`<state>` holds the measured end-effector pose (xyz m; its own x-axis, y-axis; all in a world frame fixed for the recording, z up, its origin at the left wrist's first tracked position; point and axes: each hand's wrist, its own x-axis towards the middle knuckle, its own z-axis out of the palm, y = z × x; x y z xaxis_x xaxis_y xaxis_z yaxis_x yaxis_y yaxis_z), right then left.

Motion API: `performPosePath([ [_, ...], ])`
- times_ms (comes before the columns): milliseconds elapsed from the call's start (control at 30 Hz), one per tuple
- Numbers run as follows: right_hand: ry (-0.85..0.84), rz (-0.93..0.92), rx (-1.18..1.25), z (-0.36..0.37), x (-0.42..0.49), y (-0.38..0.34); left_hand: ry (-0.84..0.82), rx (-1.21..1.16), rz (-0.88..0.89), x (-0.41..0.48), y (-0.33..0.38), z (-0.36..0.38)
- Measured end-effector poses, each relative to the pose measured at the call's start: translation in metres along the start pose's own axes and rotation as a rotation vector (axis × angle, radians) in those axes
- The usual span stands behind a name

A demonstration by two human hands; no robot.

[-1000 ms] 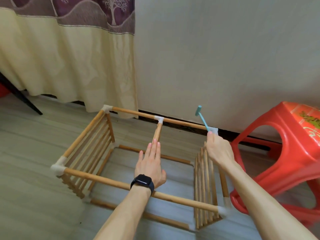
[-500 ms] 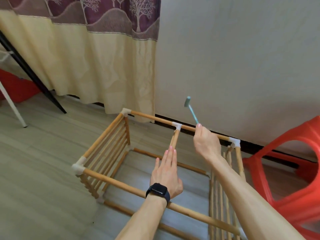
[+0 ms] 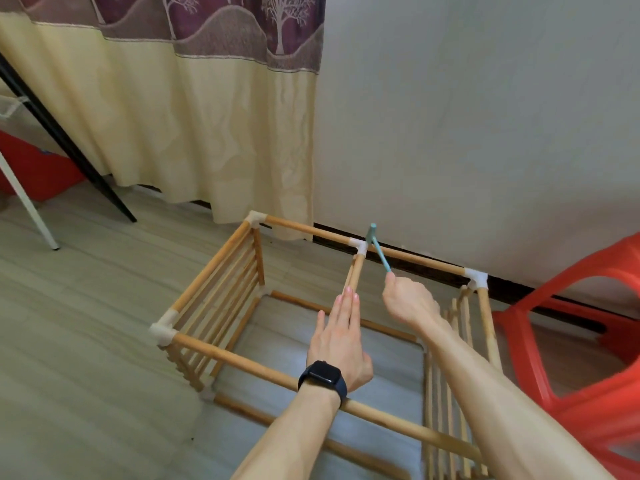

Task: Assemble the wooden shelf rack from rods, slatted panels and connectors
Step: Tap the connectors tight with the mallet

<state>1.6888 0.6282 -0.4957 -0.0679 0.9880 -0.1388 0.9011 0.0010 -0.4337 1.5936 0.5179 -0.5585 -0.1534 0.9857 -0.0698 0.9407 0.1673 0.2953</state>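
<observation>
We see the left hand (image 3: 341,344) palm down, fingers straight and pressed together, thumb out to the side, lying along the centre rod (image 3: 355,273) with the fingertips on the wood; a black watch (image 3: 323,375) sits on that wrist, just above the front rod (image 3: 242,358). The right hand (image 3: 410,301) is curled round the bottom of the handle of a small teal mallet (image 3: 379,252), whose head is up beside the white T connector (image 3: 358,244) where the centre rod meets the back rod (image 3: 304,228); we cannot tell if head and connector touch. The rack (image 3: 162,330) stands on the wood-look floor (image 3: 86,341) close to the wall (image 3: 467,133), an open box of rods with white corner pieces, the left slatted panel (image 3: 221,299) upright on one side and the right slatted panel (image 3: 446,375) upright under the right forearm. A red plastic stool (image 3: 588,341) is just beside the rack on the right, and a cream and purple curtain (image 3: 207,116) hangs behind the far left corner
</observation>
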Motion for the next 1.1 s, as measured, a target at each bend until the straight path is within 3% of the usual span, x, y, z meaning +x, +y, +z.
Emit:
performPosePath([
  [167, 0.169, -0.058, 0.215, -0.007, -0.025, 0.031, -0.019, -0.005, -0.016, 0.013, 0.004, -0.001],
  [367, 0.153, -0.014, 0.315, -0.013, -0.088, 0.088, 0.012, -0.183, -0.046, 0.054, 0.03, -0.012],
  [533, 0.127, -0.138, 0.257, -0.018, -0.131, 0.112, 0.084, -0.368, -0.016, 0.054, 0.045, -0.026],
  [667, 0.148, -0.167, 0.267, -0.009, -0.155, 0.123, 0.15, -0.273, 0.057, 0.029, 0.019, -0.035],
  [967, 0.025, -0.253, 0.124, -0.001, -0.183, 0.113, 0.118, -0.008, -0.051, -0.062, -0.087, -0.03],
  [1100, 0.243, -0.397, 0.412, -0.015, -0.184, 0.097, 0.106, 0.042, -0.041, -0.066, -0.091, -0.022],
])
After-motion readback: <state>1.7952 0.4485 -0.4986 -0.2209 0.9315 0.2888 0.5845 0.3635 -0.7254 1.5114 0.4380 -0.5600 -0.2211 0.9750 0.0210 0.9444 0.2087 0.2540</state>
